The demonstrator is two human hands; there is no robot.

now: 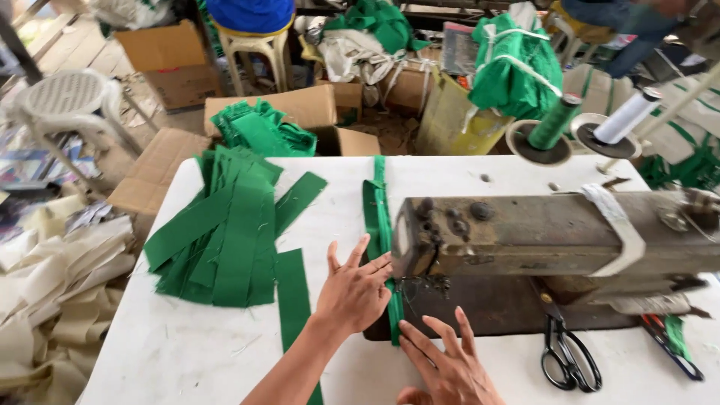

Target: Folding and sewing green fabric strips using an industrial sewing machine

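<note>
My left hand [354,292] lies flat, fingers spread, on a long narrow green fabric strip [379,217] that runs under the needle of an old brown sewing machine [540,236]. My right hand [448,367] presses the near end of the same strip with spread fingers, just in front of the needle area [420,285]. The strip stretches away from me across the white table [187,345]. A second green strip [294,292] lies beside my left forearm.
A pile of cut green strips [225,232] sits at the left of the table. Black scissors [570,356] lie right of the needle plate. Green [553,124] and white [626,116] thread cones stand behind the machine. Cardboard boxes, plastic stools and fabric bundles crowd the floor beyond.
</note>
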